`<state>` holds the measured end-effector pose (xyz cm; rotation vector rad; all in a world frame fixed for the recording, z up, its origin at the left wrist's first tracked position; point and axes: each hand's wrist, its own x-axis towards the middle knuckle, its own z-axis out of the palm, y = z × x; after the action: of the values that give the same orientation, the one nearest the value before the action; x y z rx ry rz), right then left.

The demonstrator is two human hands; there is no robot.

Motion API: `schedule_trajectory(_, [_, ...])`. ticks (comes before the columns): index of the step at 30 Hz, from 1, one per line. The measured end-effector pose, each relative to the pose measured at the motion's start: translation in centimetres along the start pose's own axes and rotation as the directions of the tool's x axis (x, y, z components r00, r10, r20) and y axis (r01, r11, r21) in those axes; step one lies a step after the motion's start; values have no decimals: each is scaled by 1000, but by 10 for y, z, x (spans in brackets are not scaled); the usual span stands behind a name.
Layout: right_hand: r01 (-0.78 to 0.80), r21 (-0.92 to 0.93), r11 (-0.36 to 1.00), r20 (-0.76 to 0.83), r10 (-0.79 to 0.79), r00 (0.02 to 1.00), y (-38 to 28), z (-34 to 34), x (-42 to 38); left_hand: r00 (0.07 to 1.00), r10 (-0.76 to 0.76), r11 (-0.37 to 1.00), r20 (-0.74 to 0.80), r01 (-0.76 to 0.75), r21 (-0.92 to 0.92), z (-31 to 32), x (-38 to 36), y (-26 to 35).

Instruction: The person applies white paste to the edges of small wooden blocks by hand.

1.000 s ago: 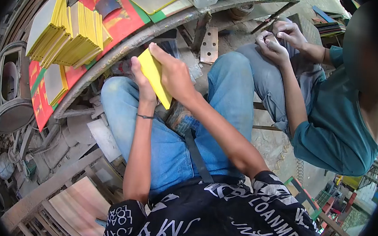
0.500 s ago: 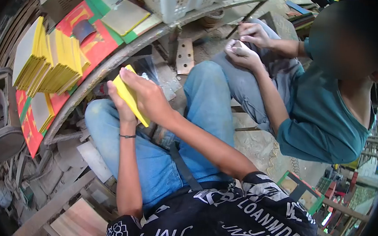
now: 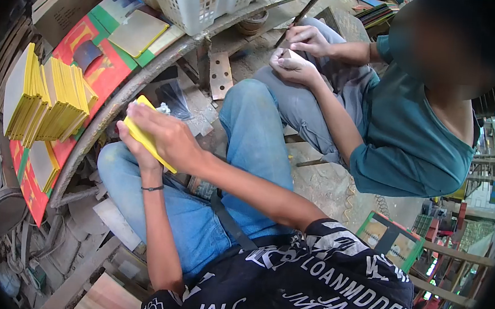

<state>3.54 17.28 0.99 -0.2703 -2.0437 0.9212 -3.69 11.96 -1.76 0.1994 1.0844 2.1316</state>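
Observation:
A flat yellow booklet (image 3: 142,137) is held on edge between both my hands, above my left knee in blue jeans. My left hand (image 3: 136,150) grips it from below, a thin dark band on that wrist. My right hand (image 3: 165,133) lies over its top and near face, fingers wrapped round it. Just beyond, a row of yellow booklets (image 3: 48,104) stands on edge on the red and green sheet (image 3: 100,70) of the curved metal table.
A white plastic basket (image 3: 195,2) sits on the table's far end, beside a flat yellow pad (image 3: 138,31). A person in a teal shirt (image 3: 417,139) sits to my right, hands (image 3: 296,54) together on a knee. Scrap metal and boards lie on the floor at left.
My two hands and the yellow booklet have shifted left and slightly down in view as my head turned. The neighbouring person's hands stay together on the knee.

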Motion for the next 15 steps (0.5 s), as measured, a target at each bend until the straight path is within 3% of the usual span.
schedule_trajectory(3, [-95, -54, 994, -9, 95, 995, 8, 2, 0, 1000, 22, 999, 16, -22, -23, 2, 0, 1])
schedule_trajectory(6, [24, 24, 999, 23, -25, 999, -15, -4, -3, 993, 58, 993, -106, -47, 104, -7, 3, 4])
schedule_trajectory(9, [-80, -18, 997, -25, 80, 996, 28, 8, -5, 1000, -21, 996, -6, 21, -92, 9, -3, 6])
schedule_trajectory(10, [-201, 69, 977, -2, 202, 979, 32, 13, -6, 998, -32, 995, 62, 38, -89, 3, -2, 3])
schedule_trajectory(11, [-136, 22, 990, -52, 137, 989, 25, 12, -7, 992, -34, 996, 124, 44, -82, -8, 4, 3])
schedule_trajectory(13, [-62, -45, 997, -76, 58, 995, 20, 7, -2, 983, 70, 995, -172, -56, 84, -14, 11, 3])
schedule_trajectory(14, [-15, -84, 996, -77, 9, 997, 17, 8, -3, 987, -26, 1000, -158, 25, -5, -5, 6, 9])
schedule_trajectory(15, [30, -120, 992, -70, -39, 997, 15, 8, -4, 988, -22, 1000, -150, 20, -11, -1, 5, 9])
